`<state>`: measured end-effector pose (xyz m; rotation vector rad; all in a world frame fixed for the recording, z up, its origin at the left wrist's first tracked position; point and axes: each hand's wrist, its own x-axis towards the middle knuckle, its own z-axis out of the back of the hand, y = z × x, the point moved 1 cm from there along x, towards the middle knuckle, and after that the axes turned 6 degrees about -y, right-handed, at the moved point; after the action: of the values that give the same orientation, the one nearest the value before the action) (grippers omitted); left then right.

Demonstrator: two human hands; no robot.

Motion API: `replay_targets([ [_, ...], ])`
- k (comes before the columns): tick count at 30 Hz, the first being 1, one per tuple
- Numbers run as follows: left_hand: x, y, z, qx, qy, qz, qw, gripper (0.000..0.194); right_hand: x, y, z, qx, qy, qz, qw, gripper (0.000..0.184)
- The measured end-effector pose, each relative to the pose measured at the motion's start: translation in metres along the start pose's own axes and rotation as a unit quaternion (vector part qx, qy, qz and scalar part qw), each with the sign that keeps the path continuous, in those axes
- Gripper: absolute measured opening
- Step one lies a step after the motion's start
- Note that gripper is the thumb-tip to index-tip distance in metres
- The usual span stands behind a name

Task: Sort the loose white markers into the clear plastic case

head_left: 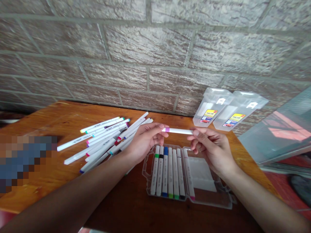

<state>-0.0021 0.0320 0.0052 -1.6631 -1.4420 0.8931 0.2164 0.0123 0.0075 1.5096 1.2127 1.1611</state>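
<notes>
A white marker (179,130) with a purple band is held level above an open clear plastic case (209,201). My left hand (149,137) pinches its banded end, and my right hand (211,145) pinches the opposite end. Several white markers (170,173) lie side by side in the left half of the case, with green, black and blue bands showing on some. One pink-tipped marker (189,174) rests just right of the hinge, beside a white paper insert (201,173). Left of the case is a loose pile of markers (104,137), partly hidden by my left forearm.
Two translucent plastic containers (210,108) with yellow and blue labels stand against the brick wall (150,48) at the back right. The wooden table (48,129) ends on the right near a glass panel (279,136). A pixelated patch covers the left edge.
</notes>
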Motion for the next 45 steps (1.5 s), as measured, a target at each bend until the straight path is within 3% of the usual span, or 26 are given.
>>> replay_targets([
  [12, -0.001, -0.001, 0.002, -0.009, 0.037, -0.002, 0.999, 0.026, 0.002, 0.001, 0.0, 0.033, -0.023, -0.021, 0.999, 0.026],
  [20, -0.005, -0.004, 0.002, -0.027, 0.144, -0.012, 0.989, 0.028, 0.009, 0.001, -0.001, 0.072, -0.054, -0.103, 0.991, 0.036],
  [28, -0.007, -0.005, 0.003, -0.041, 0.209, -0.005, 0.977, 0.031, 0.01, -0.002, 0.002, 0.094, -0.051, -0.131, 0.986, 0.038],
  [45, -0.006, -0.003, 0.004, -0.036, 0.179, -0.008, 0.983, 0.03, 0.01, 0.002, -0.001, 0.084, -0.058, -0.118, 0.988, 0.038],
])
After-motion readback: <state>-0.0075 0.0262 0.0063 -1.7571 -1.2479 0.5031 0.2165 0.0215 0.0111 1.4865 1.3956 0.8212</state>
